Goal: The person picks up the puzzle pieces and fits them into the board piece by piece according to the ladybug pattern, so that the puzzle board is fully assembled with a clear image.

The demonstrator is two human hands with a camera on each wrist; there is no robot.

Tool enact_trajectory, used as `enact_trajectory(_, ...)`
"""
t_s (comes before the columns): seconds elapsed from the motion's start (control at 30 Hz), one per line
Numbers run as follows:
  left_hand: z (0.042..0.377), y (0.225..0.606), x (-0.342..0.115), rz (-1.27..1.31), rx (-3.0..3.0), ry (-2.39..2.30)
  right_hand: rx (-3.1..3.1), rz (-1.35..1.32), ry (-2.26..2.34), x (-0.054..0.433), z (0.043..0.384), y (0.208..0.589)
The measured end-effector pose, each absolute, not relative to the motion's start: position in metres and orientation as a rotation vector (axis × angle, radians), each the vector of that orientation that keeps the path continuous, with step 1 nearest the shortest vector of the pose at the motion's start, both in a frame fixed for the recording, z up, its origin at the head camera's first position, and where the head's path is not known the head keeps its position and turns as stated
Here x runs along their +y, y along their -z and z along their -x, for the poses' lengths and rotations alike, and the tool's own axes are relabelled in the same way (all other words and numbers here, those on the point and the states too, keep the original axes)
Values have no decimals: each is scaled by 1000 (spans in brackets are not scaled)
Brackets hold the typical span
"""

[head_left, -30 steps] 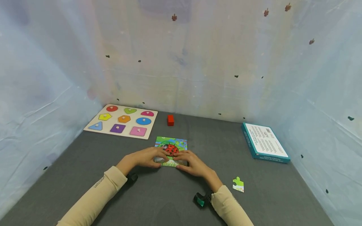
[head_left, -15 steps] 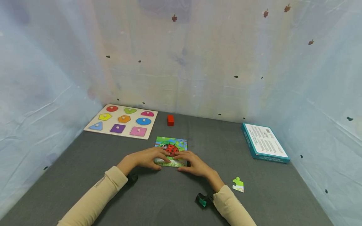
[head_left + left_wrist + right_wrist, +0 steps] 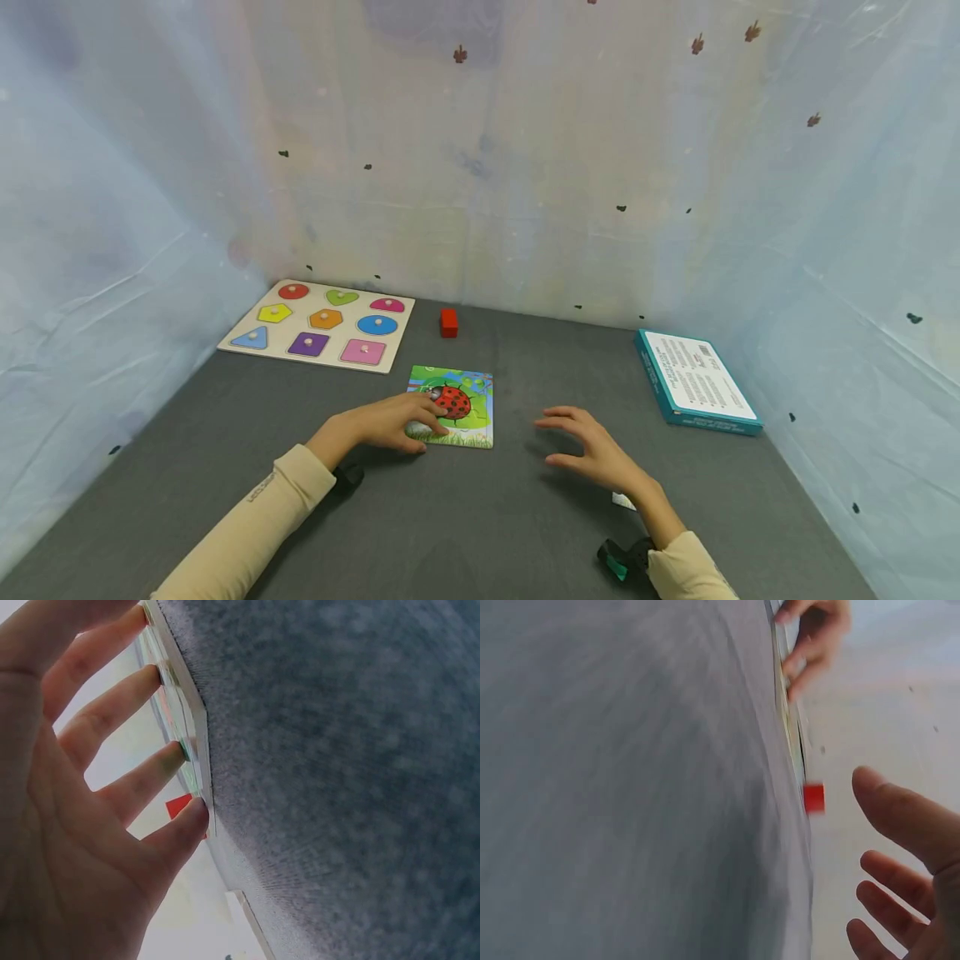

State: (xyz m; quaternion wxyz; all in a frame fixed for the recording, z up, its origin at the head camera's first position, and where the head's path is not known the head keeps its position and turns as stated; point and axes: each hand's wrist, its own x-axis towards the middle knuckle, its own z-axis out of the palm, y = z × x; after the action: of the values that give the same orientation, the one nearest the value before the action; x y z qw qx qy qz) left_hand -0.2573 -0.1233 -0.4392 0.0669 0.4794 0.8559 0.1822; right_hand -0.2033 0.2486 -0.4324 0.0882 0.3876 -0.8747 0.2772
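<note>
A ladybird jigsaw [image 3: 459, 403] lies flat on the grey table [image 3: 465, 533]. My left hand [image 3: 397, 421] rests on its near left part, fingers straight and pressing down; the left wrist view shows those fingertips [image 3: 180, 750] on the jigsaw's edge [image 3: 196, 742]. My right hand [image 3: 592, 450] hovers open to the right of the jigsaw, fingers spread, holding nothing. A loose jigsaw piece [image 3: 622, 500] shows as a white sliver just behind that wrist, mostly hidden. In the right wrist view the right hand's fingers [image 3: 900, 825] are spread above the table, with the left hand [image 3: 810, 637] far off.
A wooden shape-peg board [image 3: 318, 323] lies at the back left. A small red block [image 3: 448, 322] stands behind the jigsaw. A teal box [image 3: 693, 379] lies at the right near the draped wall. Pale sheeting encloses the table on three sides.
My right hand has lifted off the jigsaw and moved right, now hovering open over the loose piece. The left hand stays on the jigsaw. The head view shifted slightly.
</note>
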Motion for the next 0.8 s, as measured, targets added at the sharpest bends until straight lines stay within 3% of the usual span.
enact_trajectory(0.43,259,440,-124,-1436,2580,-560,-2824,-775,-887,343,159,440)
enact_trajectory(0.8,259,441,-123,-1439,2586,-551,-2762,-864,-950,352,149,452)
